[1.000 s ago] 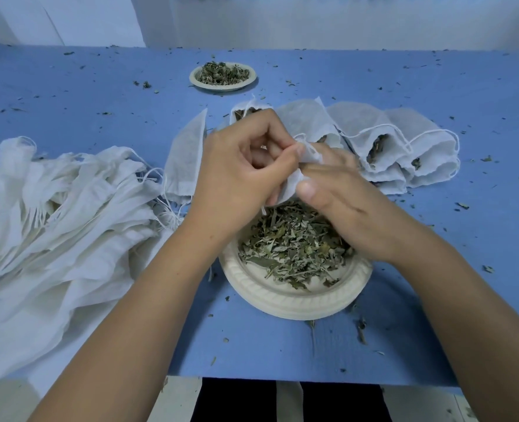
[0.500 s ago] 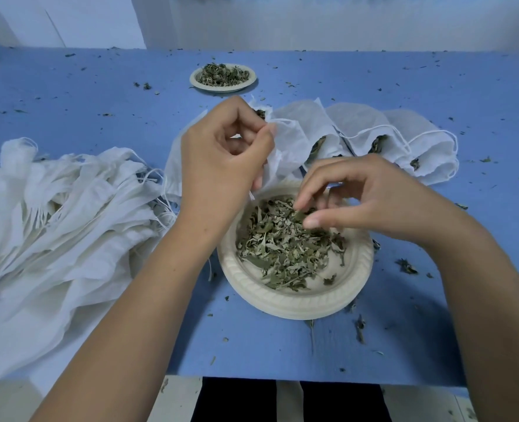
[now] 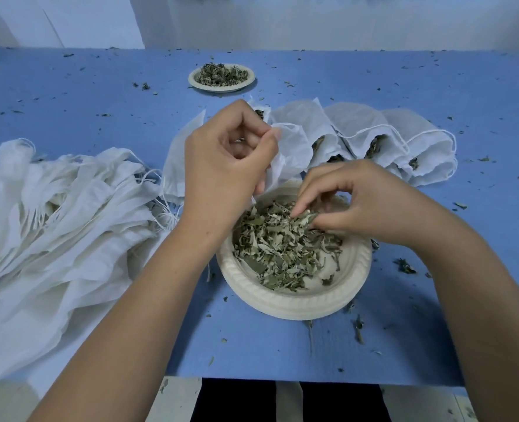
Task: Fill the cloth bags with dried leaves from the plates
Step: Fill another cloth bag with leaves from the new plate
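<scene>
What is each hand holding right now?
Left hand: closed on the cloth bag.
Right hand: pinching dried leaves in the near plate.

Blue table [image 3: 69,95] — pale wall [image 3: 313,22] behind.

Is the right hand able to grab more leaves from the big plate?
Probably yes: the right hand is already over the near plate, fingers touching the dried leaves, nothing in between.

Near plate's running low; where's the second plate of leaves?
The second plate sits at the table's far centre, beyond the filled bags and the left hand.
</scene>
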`<state>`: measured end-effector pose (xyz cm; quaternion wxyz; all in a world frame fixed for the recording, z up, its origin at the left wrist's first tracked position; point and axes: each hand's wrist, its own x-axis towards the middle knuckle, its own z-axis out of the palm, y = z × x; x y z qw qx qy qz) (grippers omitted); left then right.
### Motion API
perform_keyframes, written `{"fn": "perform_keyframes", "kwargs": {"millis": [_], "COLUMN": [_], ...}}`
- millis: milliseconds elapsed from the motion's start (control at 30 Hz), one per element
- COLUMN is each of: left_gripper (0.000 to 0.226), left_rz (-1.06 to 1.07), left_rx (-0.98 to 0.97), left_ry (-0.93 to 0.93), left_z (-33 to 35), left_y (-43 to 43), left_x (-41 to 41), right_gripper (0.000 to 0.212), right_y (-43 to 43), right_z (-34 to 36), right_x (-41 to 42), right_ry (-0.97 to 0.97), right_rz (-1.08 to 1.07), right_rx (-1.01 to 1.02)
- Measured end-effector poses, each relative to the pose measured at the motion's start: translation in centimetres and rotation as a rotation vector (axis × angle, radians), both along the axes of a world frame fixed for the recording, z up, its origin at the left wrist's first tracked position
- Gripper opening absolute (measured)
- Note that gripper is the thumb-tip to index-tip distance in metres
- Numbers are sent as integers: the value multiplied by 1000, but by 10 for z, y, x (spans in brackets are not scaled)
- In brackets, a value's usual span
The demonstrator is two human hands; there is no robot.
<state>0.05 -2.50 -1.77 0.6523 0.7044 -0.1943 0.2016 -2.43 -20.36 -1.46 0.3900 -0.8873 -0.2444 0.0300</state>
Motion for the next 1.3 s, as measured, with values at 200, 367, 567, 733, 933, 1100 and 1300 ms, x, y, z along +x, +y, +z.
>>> {"fn": "perform_keyframes", "kwargs": {"millis": [200,367,567,733,933,1100,1300], "left_gripper": [24,23,23,23,19,21,22], "left_rz": [7,1,-1,-17,-93,-167,-110], "left_rx": [-4,9,18,30,85,92,77], "left_ry": [3,-1,3,14,6,-9,-12], "left_z": [0,0,-2,-3,-6,-7,-6], "left_y": [0,0,1,1,-1,-2,-1], "left_x": [1,1,2,3,1,0,2], "right_gripper": [20,9,18,14,18,10,34], "right_y": [-3,-5,-7,-1,15,17,6], "right_z": [5,2,-1,2,-6,-14,-6], "right_x": [-2,-2,1,-2,-5,0,0], "right_ry": [34,-22,-11,-97,-398,-569,-217], "right_rz": [3,-9,-36,-25,-279,-346,-109], "right_rx": [166,297,446,586,642,329,423]}}
